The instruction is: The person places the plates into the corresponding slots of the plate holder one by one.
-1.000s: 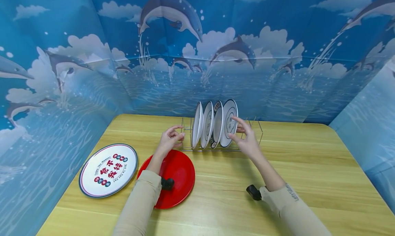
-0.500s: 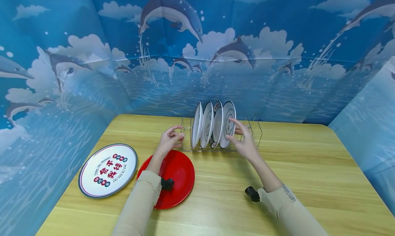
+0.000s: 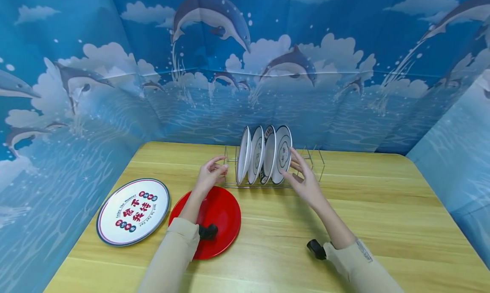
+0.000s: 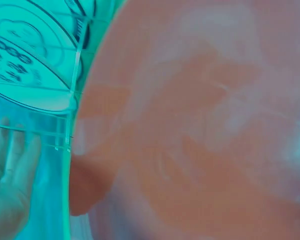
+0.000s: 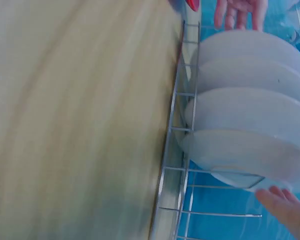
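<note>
Several white, dark-rimmed plates stand on edge in a wire dish rack (image 3: 323, 165) at the back of the table. My right hand (image 3: 308, 184) is beside the rightmost plate (image 3: 283, 152), thumb and forefinger spread, fingertips right at its rim. In the right wrist view the fingertips of my right hand (image 5: 285, 205) lie close to that plate's underside. My left hand (image 3: 208, 174) is at the rack's left end, fingers loosely bent and holding nothing, near the end wire. The left wrist view shows a hand (image 4: 10, 195) with fingers extended at the wires.
A red plate (image 3: 226, 216) lies flat on the wooden table (image 3: 344, 259), partly under my left forearm. Further left lies a white plate (image 3: 111, 212) with red lettering. A blue dolphin-print curtain (image 3: 245, 101) hangs just behind the rack.
The rightmost plate has come down slightly and left into the rack. My right fingers have drawn back from across its face to its rim. My left hand stays nearly still.
</note>
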`<state>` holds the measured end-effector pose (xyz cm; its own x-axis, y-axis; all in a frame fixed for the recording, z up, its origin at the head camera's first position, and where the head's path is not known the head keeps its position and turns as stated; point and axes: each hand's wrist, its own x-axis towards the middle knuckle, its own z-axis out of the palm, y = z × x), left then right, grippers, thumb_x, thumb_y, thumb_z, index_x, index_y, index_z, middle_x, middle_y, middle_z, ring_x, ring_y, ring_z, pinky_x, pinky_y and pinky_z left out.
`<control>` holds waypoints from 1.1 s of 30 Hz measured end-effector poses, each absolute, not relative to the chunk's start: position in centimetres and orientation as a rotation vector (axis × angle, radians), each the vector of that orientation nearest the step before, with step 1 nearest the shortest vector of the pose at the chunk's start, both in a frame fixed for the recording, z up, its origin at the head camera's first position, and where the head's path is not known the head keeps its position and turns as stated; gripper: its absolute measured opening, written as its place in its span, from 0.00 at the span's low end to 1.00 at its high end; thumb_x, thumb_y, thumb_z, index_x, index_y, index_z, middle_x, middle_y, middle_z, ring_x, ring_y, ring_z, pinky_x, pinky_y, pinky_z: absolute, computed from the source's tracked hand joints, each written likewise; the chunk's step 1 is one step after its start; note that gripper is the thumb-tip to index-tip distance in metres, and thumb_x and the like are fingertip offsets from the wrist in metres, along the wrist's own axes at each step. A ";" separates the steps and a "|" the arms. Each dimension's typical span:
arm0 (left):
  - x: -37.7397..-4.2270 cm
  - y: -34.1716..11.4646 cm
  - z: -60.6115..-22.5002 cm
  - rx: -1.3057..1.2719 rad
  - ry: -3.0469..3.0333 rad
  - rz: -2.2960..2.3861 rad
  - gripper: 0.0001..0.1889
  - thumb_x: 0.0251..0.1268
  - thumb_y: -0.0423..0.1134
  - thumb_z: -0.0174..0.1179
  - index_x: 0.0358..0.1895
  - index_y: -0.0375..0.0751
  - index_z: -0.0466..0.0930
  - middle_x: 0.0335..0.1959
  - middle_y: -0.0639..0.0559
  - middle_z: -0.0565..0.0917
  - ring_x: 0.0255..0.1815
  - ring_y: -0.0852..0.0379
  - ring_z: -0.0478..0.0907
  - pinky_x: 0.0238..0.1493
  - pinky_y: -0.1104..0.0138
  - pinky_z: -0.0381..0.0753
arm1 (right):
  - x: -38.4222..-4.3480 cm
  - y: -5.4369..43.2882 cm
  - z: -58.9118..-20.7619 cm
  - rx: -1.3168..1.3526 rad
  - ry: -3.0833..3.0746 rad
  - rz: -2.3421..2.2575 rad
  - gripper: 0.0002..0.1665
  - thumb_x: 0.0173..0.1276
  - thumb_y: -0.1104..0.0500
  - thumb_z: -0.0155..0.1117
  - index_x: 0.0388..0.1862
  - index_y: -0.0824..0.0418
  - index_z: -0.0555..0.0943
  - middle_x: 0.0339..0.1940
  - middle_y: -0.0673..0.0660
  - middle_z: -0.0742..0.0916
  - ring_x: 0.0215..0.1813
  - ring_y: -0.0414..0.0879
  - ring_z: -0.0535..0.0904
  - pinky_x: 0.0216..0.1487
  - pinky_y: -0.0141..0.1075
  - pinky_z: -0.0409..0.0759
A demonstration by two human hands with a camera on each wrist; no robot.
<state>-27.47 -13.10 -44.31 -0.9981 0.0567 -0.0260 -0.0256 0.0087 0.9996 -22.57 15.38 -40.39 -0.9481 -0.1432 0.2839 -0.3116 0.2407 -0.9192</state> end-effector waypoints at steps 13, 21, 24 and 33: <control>-21.7 -17.7 -42.4 -0.149 2.317 2.124 0.24 0.59 0.38 0.61 0.60 0.45 0.70 0.47 0.46 0.76 0.42 0.60 0.77 0.48 0.68 0.78 | -20.0 15.0 -43.6 0.328 -2.307 1.938 0.32 0.60 0.75 0.57 0.63 0.68 0.61 0.52 0.73 0.74 0.53 0.66 0.71 0.46 0.26 0.76; -17.6 -21.1 -44.2 -0.322 2.460 1.941 0.29 0.58 0.46 0.62 0.63 0.44 0.67 0.53 0.42 0.75 0.43 0.67 0.76 0.44 0.75 0.77 | -19.5 12.6 -44.6 0.251 -2.436 2.049 0.29 0.60 0.73 0.57 0.61 0.64 0.64 0.54 0.71 0.74 0.53 0.62 0.73 0.51 0.36 0.76; -16.3 -22.0 -44.5 -0.366 2.476 1.929 0.29 0.58 0.45 0.62 0.63 0.45 0.66 0.54 0.42 0.75 0.43 0.66 0.76 0.44 0.73 0.78 | -19.4 11.6 -45.0 0.233 -2.510 2.102 0.30 0.60 0.71 0.58 0.62 0.59 0.65 0.54 0.70 0.74 0.53 0.60 0.74 0.51 0.43 0.77; -13.2 -24.1 -45.4 -0.424 2.586 1.765 0.30 0.57 0.43 0.63 0.64 0.45 0.65 0.54 0.41 0.73 0.44 0.67 0.74 0.40 0.75 0.77 | -19.4 8.6 -46.0 0.314 -2.538 2.366 0.32 0.63 0.67 0.58 0.65 0.60 0.61 0.53 0.73 0.73 0.50 0.62 0.75 0.46 0.49 0.79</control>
<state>-13.16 -24.09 -45.39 -0.9638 -0.2297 -0.1352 -0.2096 0.3402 0.9167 -19.44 8.59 -46.03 -0.9262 -0.3554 -0.1256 0.1003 0.0888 -0.9910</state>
